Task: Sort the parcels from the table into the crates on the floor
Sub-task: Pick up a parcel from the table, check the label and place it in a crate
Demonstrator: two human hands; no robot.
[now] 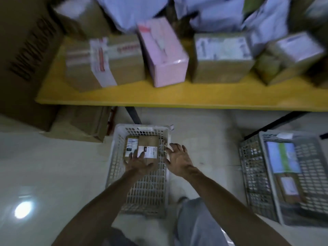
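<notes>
A white plastic crate (113, 167) stands on the floor below the yellow table (159, 98). Inside it lies a brown cardboard parcel (150, 141) with white labels, next to a second labelled parcel (130, 144). My left hand (140, 163) rests on the parcel with fingers spread and straight. My right hand (178, 158) hovers open over the crate's right wall, holding nothing. On the table stand several parcels: a taped brown box (106, 63), a pink box (163, 52), and a brown box with a white label (221, 57).
A grey crate (255, 174) at the right holds a blue-green parcel (282, 157) and a brown one (289, 189). Large cardboard boxes (26, 55) stand at the left, with a flat one (83, 123) under the table. White mailer bags (213, 13) pile at the table's back.
</notes>
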